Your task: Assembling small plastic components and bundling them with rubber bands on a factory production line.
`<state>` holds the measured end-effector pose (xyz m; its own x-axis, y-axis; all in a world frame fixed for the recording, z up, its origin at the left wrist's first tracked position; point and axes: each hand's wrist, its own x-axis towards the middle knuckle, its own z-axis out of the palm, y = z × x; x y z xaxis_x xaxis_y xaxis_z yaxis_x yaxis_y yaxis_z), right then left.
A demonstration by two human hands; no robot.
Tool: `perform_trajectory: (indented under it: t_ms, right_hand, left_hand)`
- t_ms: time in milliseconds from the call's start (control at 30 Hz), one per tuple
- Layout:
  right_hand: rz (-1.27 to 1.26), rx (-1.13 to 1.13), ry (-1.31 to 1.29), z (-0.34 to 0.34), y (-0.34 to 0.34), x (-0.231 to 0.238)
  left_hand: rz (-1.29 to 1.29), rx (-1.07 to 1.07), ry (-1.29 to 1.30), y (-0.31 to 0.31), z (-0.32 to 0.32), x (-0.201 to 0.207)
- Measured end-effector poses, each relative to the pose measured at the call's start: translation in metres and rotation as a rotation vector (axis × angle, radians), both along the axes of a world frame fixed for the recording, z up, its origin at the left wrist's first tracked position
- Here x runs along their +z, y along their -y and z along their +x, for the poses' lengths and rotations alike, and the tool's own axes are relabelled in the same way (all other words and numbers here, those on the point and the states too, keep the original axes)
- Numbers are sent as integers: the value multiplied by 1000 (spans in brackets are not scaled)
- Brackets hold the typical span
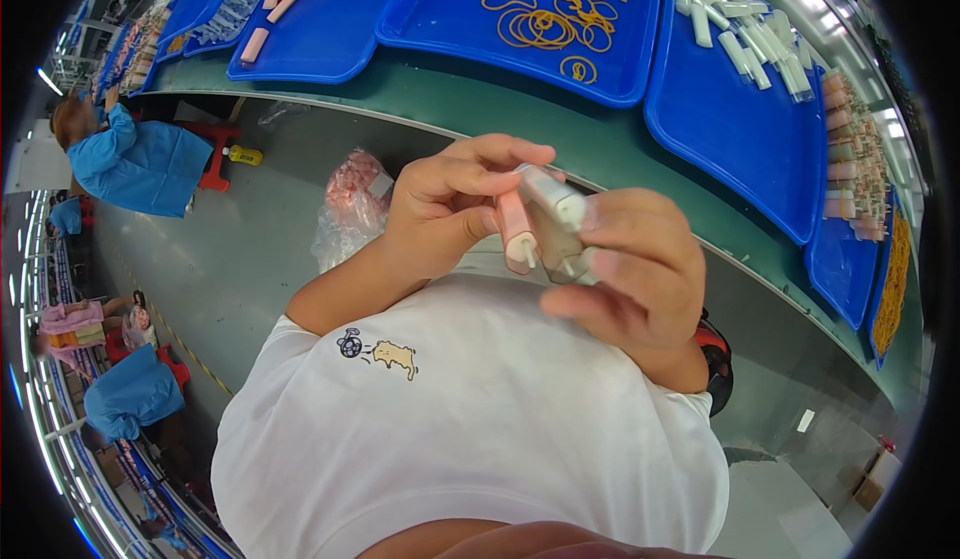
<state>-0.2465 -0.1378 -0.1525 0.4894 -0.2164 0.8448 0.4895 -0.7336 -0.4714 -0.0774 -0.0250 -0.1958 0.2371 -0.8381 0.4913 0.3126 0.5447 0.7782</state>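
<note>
Close in front of my white shirt, my left hand (440, 204) is closed around a pink tube-shaped piece (516, 227) with a thin white stem at its lower end. Against it lies a whitish tube (553, 199) with a pale end cap, its upper end by my left fingertips. My right hand (645, 264) has its fingers and thumb at the lower end of this whitish tube and at a greyish, see-through piece (560, 254) under it. Partly covered by fingers and blurred, the greyish piece's full shape cannot be made out.
Beyond my hands, blue trays on a green table hold yellow rubber bands (555, 24), white tubes (745, 34) and pink pieces (255, 46). Bundled pink-and-white pieces (850, 159) are stacked at the right. A bag of pink pieces (355, 194) sits below the table edge. People in blue work at left.
</note>
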Motion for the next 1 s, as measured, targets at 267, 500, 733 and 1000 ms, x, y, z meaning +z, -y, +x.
perform_trajectory:
  t_ms: [267,500,733,1000]
  right_hand:
    - [6,4,-104,1,24,10]
    - [-93,14,-60,3,25,11]
    - [-64,28,-91,1,22,12]
    - [-67,56,-92,2,25,11]
  left_hand:
    - [89,18,98,-3,4,-1]
    - [139,-59,-27,-4,2,2]
    - [145,-59,-73,-4,2,-2]
    - [156,-87,-76,-3,3,2]
